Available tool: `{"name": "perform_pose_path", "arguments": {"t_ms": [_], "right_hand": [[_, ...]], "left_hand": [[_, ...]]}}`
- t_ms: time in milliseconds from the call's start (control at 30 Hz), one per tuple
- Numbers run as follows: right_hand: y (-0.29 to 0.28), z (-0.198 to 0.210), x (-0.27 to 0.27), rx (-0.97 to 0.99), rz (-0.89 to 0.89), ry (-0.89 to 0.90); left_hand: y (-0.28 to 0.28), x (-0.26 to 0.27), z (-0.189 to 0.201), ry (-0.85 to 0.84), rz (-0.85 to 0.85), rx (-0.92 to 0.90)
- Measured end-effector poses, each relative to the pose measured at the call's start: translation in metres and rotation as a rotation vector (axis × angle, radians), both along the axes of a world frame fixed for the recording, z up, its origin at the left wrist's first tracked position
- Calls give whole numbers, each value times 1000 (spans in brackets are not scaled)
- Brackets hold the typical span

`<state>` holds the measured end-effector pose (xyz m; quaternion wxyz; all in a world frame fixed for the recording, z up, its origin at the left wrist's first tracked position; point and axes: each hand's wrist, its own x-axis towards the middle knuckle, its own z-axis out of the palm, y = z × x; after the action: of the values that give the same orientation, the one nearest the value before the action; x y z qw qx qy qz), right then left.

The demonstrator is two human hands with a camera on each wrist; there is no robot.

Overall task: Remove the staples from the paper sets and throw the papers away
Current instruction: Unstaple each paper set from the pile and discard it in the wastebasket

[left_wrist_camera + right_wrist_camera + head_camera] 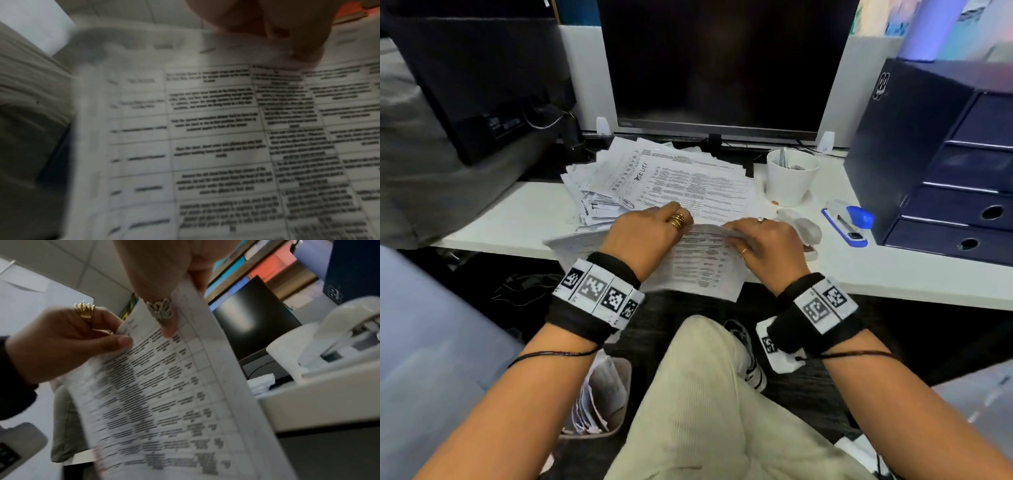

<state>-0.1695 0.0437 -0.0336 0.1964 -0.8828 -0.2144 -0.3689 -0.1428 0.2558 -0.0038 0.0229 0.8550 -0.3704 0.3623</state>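
— Where's the paper set (702, 263)?
— At the desk's near edge, overhanging it — white sheets printed with tables, top edge lifted and curled.
— The pile (664, 178)?
— Loose, fanned out behind it.

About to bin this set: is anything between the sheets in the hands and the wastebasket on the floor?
Nothing visible blocks it. Both the left hand and the right hand grip the paper set at the desk edge; the wastebasket sits open below, left of the knee.

dark monitor (722, 61), white cup (791, 178), blue stapler (847, 221)
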Motion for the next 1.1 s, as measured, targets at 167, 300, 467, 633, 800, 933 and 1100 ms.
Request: {"name": "perform_pose_path", "arguments": {"t_ms": [167, 300, 467, 633, 800, 933, 1100], "right_hand": [[5, -21, -12, 77, 78, -341], [1, -15, -11, 59, 65, -382], [2, -12, -11, 64, 78, -411], [6, -17, -6, 92, 47, -280], [13, -14, 10, 417, 49, -32], [25, -20, 19, 563, 56, 175], [59, -35, 26, 736, 94, 438]], "left_hand": [[12, -1, -10, -15, -217, -141], [5, -9, -14, 220, -136, -381], [8, -7, -18, 180, -125, -365], [12, 2, -15, 27, -120, -218], [69, 17, -7, 234, 291, -231], [130, 27, -32, 433, 425, -633], [164, 32, -72, 806, 471, -833]]}}
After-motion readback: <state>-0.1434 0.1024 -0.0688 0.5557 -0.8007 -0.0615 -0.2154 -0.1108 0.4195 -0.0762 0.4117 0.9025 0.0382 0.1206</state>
